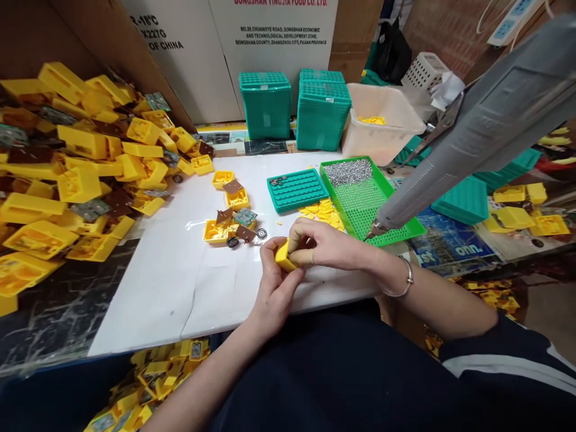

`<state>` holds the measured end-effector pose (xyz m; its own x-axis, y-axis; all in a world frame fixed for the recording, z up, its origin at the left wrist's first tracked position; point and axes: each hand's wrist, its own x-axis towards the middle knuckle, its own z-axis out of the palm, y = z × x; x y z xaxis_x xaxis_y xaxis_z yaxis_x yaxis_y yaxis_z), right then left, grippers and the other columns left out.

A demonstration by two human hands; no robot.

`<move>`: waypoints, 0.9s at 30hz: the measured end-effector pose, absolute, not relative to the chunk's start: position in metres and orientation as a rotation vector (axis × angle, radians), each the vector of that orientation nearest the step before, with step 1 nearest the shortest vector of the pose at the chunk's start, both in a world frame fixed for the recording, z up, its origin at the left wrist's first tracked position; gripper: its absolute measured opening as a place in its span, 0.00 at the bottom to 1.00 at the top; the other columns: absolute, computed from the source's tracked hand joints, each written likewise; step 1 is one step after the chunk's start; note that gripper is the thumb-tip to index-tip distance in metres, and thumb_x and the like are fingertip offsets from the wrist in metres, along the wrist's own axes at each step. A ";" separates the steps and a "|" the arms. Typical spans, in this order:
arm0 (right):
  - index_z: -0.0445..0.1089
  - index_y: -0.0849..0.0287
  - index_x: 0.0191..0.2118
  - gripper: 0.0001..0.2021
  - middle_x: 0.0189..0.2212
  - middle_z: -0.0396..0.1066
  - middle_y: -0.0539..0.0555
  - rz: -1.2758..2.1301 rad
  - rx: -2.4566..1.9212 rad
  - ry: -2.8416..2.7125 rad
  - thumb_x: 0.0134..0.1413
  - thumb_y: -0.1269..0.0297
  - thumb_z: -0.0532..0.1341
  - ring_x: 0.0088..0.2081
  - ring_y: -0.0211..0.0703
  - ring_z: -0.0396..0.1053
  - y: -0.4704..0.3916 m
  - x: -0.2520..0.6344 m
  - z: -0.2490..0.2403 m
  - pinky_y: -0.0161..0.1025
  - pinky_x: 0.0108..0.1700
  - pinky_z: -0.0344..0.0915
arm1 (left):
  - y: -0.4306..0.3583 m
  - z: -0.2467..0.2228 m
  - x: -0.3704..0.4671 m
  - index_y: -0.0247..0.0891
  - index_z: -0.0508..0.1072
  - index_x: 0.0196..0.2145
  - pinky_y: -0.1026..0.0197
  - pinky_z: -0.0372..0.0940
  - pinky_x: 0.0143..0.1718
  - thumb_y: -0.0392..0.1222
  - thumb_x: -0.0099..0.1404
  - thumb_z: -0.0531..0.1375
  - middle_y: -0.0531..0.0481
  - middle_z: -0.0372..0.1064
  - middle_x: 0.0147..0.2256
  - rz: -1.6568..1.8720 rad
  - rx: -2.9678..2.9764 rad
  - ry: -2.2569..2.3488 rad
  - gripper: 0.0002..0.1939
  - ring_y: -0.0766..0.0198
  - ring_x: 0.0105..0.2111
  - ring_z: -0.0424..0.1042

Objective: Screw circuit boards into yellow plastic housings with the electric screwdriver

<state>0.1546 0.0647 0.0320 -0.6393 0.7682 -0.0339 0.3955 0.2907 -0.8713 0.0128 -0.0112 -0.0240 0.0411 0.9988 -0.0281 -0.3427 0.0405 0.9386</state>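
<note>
White board (139, 306) for a surface, laid over a dark marbled table (27, 327). Beyond the far edge, pale printed cardboard (279, 66), with two teal stacks (266, 111) in front and, next to these, a whitish tub (387, 138) with yellow bits inside. Behind the tub, a white basket (423, 69); higher up at the right, a power strip (513, 24). Along the left edge, a big heap of yellow cases (81, 186) mixed with green and brown boards. More yellow cases below the near left corner.

Toward the far right corner, a green tray (360, 207) with small silvery pieces (348, 172) at its far end. Beside its left side, thin yellow pieces (324, 211) and a flat teal tray (297, 195). Left of the hands, several open boxes (216, 232) with loose boards and a round disc (261, 233).

In the way, a grey power tool (450, 150), slanting down from the upper right, tip over the green tray's near end, partly hiding the things behind.

Above the surface, close to the near edge, a small yellow box (283, 257), grasped in the left hand (276, 294). Right hand (326, 245) against it, fingers bent onto its right side. Cannot tell of anything pinched there.
</note>
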 end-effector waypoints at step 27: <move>0.75 0.64 0.32 0.05 0.29 0.75 0.52 1.254 -1.007 -2.224 0.50 0.67 0.64 0.31 0.35 0.69 0.112 0.147 0.047 0.34 0.35 0.63 | -0.003 -0.021 0.012 0.44 0.59 0.46 0.52 0.62 0.53 0.32 0.56 0.59 0.52 0.68 0.44 1.298 0.617 0.808 0.21 0.61 0.46 0.71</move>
<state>0.1473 0.1122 0.0469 -0.6634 0.7482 -0.0093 0.3952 0.3398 -0.8535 0.0116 -0.0027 -0.0209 0.0727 0.9826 -0.1710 -0.5873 0.1808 0.7890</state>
